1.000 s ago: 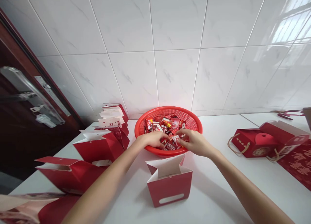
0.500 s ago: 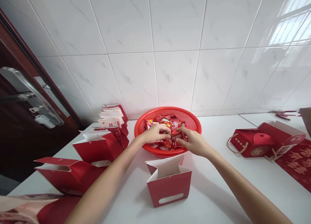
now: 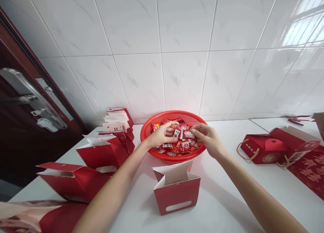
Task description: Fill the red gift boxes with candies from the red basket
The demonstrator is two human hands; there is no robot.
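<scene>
A red plastic basket point(image 3: 146, 130) holds a heap of red-wrapped candies point(image 3: 174, 152). Over its left half is my left hand point(image 3: 162, 136), its curled fingers and thumb closed about a small candy with a white-and-dark label point(image 3: 176, 134). My right hand point(image 3: 209, 138) reaches in from the right, thumb and fingertips pinched on the edge of a red candy packet point(image 3: 188, 135). Just in front of the basket stands a red paper gift box point(image 3: 177, 196), its top open and its inside white.
Several open red gift boxes point(image 3: 101, 153) line the left side of the white counter point(image 3: 220, 206). On the right are a closed red box with rope handles point(image 3: 263, 148) and a flat red printed piece point(image 3: 308, 172). A tiled wall point(image 3: 184, 81) rises behind; a dark door point(image 3: 22, 132) stands left.
My hands have moved apart over the basket, the right one shifting right with a candy packet in its fingertips. A labelled candy now shows at my left fingers.
</scene>
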